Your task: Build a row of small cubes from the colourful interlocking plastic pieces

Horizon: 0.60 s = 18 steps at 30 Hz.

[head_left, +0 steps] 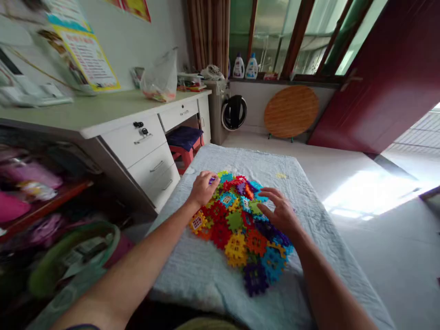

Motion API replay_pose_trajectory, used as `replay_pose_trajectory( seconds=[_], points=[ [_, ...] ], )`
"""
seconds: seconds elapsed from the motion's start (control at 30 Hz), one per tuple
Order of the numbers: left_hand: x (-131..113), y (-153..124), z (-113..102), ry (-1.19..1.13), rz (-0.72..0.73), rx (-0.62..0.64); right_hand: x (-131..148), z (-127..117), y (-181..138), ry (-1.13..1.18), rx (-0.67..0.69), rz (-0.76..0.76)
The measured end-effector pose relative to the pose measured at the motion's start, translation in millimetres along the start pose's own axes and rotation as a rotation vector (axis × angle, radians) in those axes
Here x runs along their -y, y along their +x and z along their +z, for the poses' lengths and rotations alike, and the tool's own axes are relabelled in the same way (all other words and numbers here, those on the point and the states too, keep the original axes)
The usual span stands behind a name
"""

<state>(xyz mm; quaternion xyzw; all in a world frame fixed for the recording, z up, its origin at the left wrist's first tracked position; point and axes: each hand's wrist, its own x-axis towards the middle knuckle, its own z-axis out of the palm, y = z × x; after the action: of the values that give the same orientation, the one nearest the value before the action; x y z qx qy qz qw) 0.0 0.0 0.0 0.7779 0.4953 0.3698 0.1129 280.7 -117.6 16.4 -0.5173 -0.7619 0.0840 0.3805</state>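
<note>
Two hands show, the left hand (203, 187) and the right hand (282, 213), over one heap of coloured plastic tiles (240, 229), too many and too overlapped to count; one purple tile (212, 180) sits in the left fingers. There are also one pale blue cloth (202, 270), two detergent bottles (238, 66) (252, 66), one round wooden board (291, 111), one red stool (184, 155) and one plastic bag (160, 78).

Glossy, smooth plastic blocks (237, 220) lie on a matt, wrinkled pale-blue cloth (309, 183); the floor (395, 247) looks polished.

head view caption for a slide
Left hand pinches a purple tile, right hand open over colourful plastic tiles on pale cloth.
</note>
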Motion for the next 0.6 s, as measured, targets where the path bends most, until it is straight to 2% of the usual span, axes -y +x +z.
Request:
replay_pose_trajectory(
  seconds=[0.1, 0.13, 0.23, 0.3, 0.43, 0.6],
  points=[
    [4, 34, 13, 0.024, -0.042, 0.134, -18, -6, 1, -0.025, -0.081, 0.11],
    [4, 45, 18, 0.038, -0.052, 0.22, -23, -7, 1, -0.037, -0.092, 0.14],
    [1, 71, 33, 0.08, -0.099, 0.474, -38, -9, -1, -0.088, -0.079, 0.207],
    [-4, 82, 41, 0.123, -0.108, 0.579, -46, -10, -4, -0.132, -0.039, 0.265],
    [-17, 88, 47, 0.179, -0.046, 0.68, -53, -13, -6, -0.193, 0.074, 0.423],
    [-30, 85, 46, 0.112, 0.072, 0.783, -46, -15, -3, -0.126, 0.167, 0.45]
  ],
)
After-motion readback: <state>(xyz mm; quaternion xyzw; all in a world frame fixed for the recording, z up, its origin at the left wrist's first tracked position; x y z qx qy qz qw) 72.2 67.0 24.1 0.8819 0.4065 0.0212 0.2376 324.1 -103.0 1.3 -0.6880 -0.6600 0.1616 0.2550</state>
